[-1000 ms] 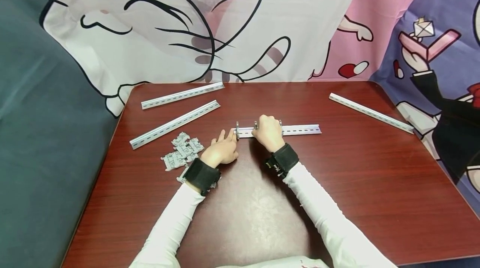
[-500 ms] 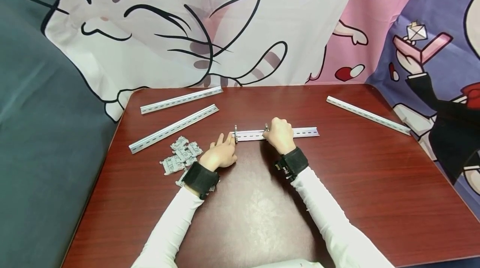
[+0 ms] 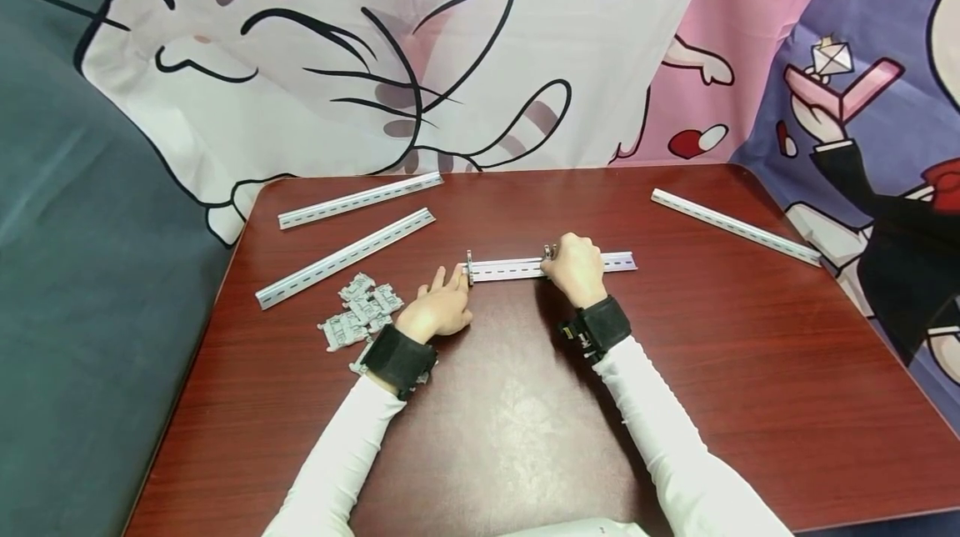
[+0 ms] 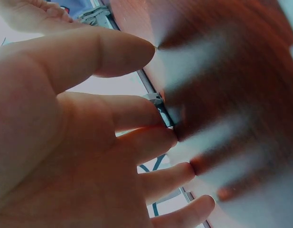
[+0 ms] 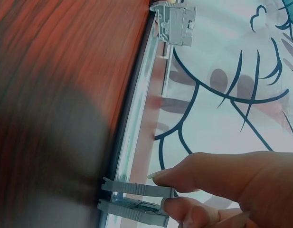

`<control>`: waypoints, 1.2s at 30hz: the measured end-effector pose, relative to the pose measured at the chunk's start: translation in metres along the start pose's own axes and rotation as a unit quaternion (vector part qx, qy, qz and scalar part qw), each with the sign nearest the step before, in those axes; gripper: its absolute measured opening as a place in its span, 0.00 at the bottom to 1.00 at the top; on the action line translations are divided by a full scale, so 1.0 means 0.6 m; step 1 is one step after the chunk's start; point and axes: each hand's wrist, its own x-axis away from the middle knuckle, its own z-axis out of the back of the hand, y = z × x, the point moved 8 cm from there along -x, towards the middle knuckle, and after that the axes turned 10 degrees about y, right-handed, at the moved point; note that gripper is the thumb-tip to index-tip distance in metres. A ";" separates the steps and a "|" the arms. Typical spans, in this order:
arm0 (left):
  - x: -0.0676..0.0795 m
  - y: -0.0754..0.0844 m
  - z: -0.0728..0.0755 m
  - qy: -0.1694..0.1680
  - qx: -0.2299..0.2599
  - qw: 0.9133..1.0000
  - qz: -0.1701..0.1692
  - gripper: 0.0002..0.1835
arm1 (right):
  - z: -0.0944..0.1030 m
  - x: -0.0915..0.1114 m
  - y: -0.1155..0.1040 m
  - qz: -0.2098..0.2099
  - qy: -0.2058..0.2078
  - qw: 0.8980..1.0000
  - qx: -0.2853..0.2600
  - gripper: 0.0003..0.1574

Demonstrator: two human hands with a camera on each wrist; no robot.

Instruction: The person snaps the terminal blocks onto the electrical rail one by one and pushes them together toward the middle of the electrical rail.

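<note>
A slotted metal DIN rail (image 3: 506, 270) lies crosswise mid-table. Near its left end stands a grey rail clip (image 5: 174, 23). My left hand (image 3: 438, 306) is beside that end, its fingers nearly straight and spread, fingertips at the rail and clip. Further right, my right hand (image 3: 577, 272) pinches the end of a second grey rail clip (image 5: 139, 190) between thumb and finger. Close against it on the rail sits another grey clip (image 5: 134, 212), mostly hidden by the hand in the head view.
Several loose grey clips (image 3: 367, 308) lie in a cluster left of my left hand, some partly under the wrist. Two more slotted rails (image 3: 345, 258) lie at the back left. One rail (image 3: 735, 226) is at the back right, near the table's (image 3: 750, 404) edge.
My right hand has moved right along the rail, with the clip in its pinch sliding away from the left-end clip. The left hand has stayed at the rail's left end.
</note>
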 end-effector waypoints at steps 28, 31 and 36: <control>-0.002 -0.002 -0.002 -0.010 -0.001 1.000 0.003 0.33 | -0.067 0.029 -0.182 0.078 -0.067 0.993 -0.049 0.26; -0.002 0.000 -0.008 -0.017 -0.001 1.000 0.002 0.30 | -0.074 0.030 -0.186 0.067 -0.058 0.996 -0.021 0.25; -0.001 -0.006 -0.005 -0.015 -0.003 1.000 0.006 0.31 | -0.078 0.023 -0.190 0.071 -0.050 0.996 -0.024 0.22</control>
